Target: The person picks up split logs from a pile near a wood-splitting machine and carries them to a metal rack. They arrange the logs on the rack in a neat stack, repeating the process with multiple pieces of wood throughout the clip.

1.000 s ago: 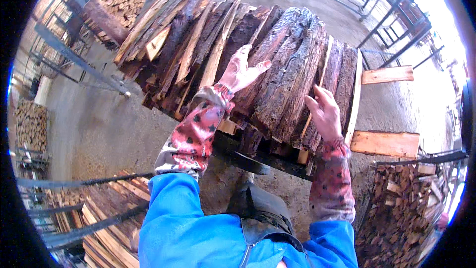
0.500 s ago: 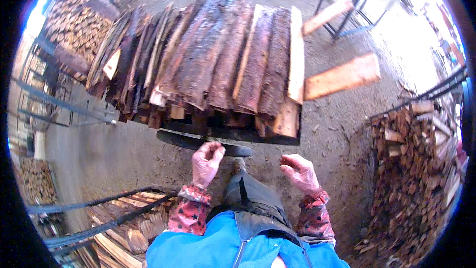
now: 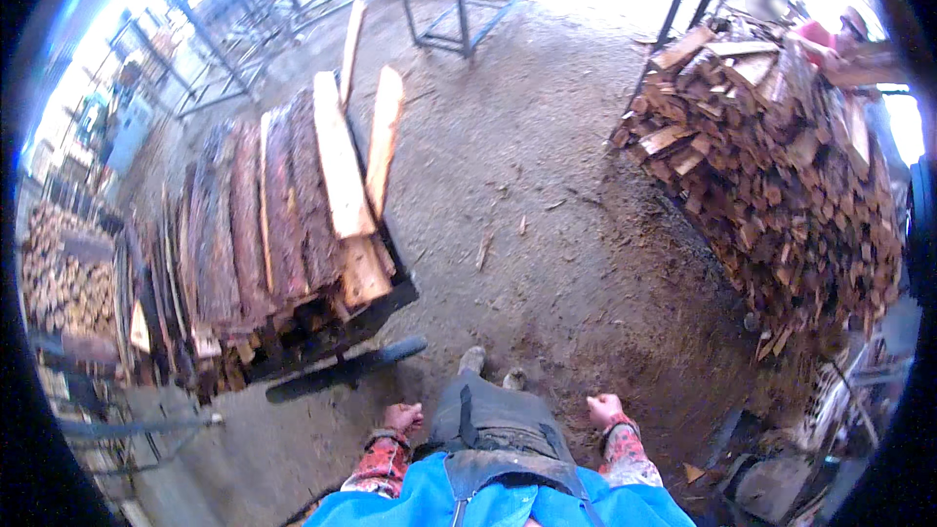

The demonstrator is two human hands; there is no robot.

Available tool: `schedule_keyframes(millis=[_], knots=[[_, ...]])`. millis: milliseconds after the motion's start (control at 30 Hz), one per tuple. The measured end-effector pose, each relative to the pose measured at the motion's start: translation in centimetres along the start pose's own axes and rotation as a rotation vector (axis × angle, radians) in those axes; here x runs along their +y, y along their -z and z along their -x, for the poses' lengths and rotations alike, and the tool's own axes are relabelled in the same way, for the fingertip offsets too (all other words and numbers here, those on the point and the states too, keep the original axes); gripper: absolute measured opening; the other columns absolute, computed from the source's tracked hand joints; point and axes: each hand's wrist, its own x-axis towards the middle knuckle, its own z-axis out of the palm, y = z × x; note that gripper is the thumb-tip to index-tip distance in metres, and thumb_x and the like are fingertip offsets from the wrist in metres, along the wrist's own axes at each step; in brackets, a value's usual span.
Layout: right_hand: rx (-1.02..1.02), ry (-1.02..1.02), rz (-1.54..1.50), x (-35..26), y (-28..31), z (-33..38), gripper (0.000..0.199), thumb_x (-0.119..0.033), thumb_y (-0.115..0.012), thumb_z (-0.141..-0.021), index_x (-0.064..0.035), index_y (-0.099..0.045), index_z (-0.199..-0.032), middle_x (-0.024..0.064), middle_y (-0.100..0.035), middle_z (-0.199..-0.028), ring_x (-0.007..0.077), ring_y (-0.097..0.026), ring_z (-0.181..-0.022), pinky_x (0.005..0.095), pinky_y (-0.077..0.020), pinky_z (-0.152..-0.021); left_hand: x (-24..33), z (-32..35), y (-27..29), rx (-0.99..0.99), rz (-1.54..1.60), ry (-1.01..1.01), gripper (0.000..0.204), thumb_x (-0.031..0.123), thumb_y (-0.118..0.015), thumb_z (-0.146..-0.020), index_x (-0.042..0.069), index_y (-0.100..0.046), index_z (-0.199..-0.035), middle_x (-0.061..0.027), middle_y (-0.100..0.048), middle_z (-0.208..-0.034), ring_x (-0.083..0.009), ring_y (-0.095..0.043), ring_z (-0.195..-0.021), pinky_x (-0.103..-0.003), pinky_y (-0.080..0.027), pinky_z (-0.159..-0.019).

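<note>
While both hands hang empty at the person's sides, the load of slabs (image 3: 283,224) lies ahead and to the left, nearer the left hand (image 3: 402,419) than the right hand (image 3: 605,409). Left hand: fingers curled loosely inward, holding nothing, well apart from the load. Right hand: closed into a loose fist, likewise holding nothing, with bare ground before it. Slabs: long bark-faced boards stacked side by side on a dark cart (image 3: 337,342), their long axis running away from the person and tilting slightly to the right; two pale boards (image 3: 337,161) lie on top at the right-hand edge and jut out past the far end. A dark bar of the cart (image 3: 342,371) reaches toward the person's feet. Ground (image 3: 547,195): packed earth strewn with chips and sawdust. To the right, a tall heap of split wood (image 3: 781,156); to the far left, another stack of logs (image 3: 63,283); metal frames (image 3: 459,0) stand beyond.
</note>
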Motion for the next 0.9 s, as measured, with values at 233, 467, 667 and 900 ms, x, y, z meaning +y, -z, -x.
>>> schedule_keyframes(millis=[233,467,667,900], knots=[[0.054,-0.337,-0.700,1.4,-3.4,4.4,0.024,-0.023,-0.068,-0.088,0.0006,-0.062,-0.088,0.0098,-0.065,-0.077,0.0200,-0.063,-0.059,0.0355,-0.0537,-0.048,10.7,-7.0,-4.9,-0.196,-0.107,-0.096,0.031,0.025,-0.075,-0.081,-0.004,-0.065,-0.087,-0.0093,-0.068,-0.078,-0.0163,-0.065,-0.065,-0.031,-0.054,-0.052],[0.170,-0.273,-0.880,-0.7,-6.5,7.2,0.018,-0.017,-0.066,-0.089,0.0007,-0.061,-0.092,0.0066,-0.063,-0.075,0.0142,-0.060,-0.056,0.0297,-0.0500,-0.046,22.6,-7.7,-11.0,-0.247,-0.348,-0.313,0.030,0.026,-0.072,-0.082,-0.003,-0.066,-0.085,-0.0094,-0.067,-0.074,-0.0149,-0.063,-0.061,-0.030,-0.051,-0.049],[0.306,-0.298,-0.984,3.9,-6.1,10.9,0.021,-0.019,-0.063,-0.091,0.0004,-0.062,-0.100,0.0078,-0.065,-0.080,0.0154,-0.064,-0.062,0.0292,-0.0543,-0.050,25.4,-5.5,-18.6,-0.411,-0.803,-0.518,0.037,0.035,-0.068,-0.079,-0.002,-0.069,-0.077,-0.0082,-0.065,-0.066,-0.0160,-0.062,-0.060,-0.032,-0.051,-0.056],[0.360,-0.367,-1.269,14.6,-5.8,10.5,0.020,-0.020,-0.062,-0.092,-0.0006,-0.059,-0.096,0.0086,-0.063,-0.079,0.0172,-0.063,-0.059,0.0306,-0.0523,-0.045,20.9,0.4,-32.2,-0.563,-0.758,-0.458,0.034,0.035,-0.070,-0.081,0.002,-0.070,-0.087,-0.0045,-0.064,-0.068,-0.0135,-0.061,-0.060,-0.031,-0.050,-0.055]])
